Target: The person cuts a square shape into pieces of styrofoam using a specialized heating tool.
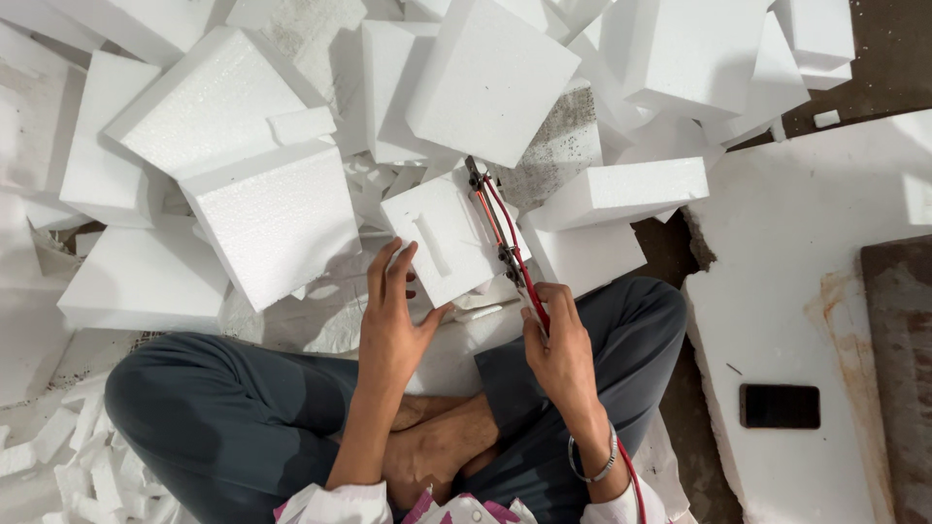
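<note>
- A heap of white foam blocks (243, 126), square slabs and thick offcuts, covers the far and left part of the floor, stacked loosely and leaning on one another.
- A large flat white foam sheet (777, 320) lies on the right, stained brownish in places, with a dark rectangular slab (898, 369) at its right edge.
- The person sits cross-legged on the floor in dark grey trousers (223, 417), bare feet tucked together near the middle, just in front of the heap.
- A white square foam piece with a narrow rectangular slot cut in its face (442, 238) is held tilted above the lap, between the two hands.
- The left hand (393, 311) grips the near left edge of this slotted piece, fingers spread up across its face and thumb hooked at its lower corner.
- The right hand (555, 340) is closed around the handle end of a thin cutting tool with red wires and small dark clamps (500, 228), which runs up along the right edge of the slotted piece, touching it.
- A small black rectangular object (780, 406) lies flat on the foam sheet at right, well apart from the hands.
- A thin metal bangle (597, 466) circles the right wrist, with a red cable (636, 485) trailing beside it toward the near edge.
- Small white foam scraps (58, 456) litter the floor at near left.
</note>
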